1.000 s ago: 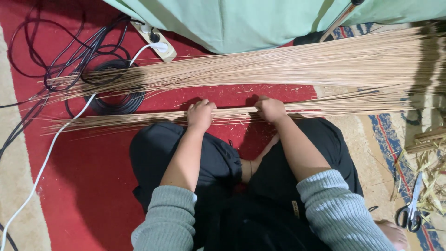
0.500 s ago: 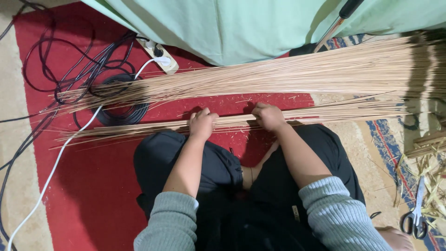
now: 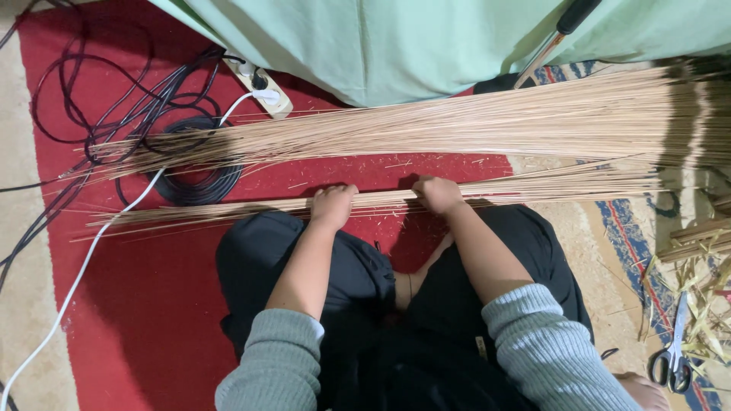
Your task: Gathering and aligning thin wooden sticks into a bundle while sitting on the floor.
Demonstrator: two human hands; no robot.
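A thin bundle of sticks [image 3: 381, 199] is held on the red mat [image 3: 152, 304], just below the larger stick pile [image 3: 457, 125]. Left hand [image 3: 333, 205] and right hand [image 3: 438, 193] are closed around it. Grip is best kept even, sticks aligned.

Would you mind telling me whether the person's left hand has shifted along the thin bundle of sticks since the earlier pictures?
No. The left hand stays on the thin bundle of sticks, just right of the black cable coil, as before; only the camera shifted.
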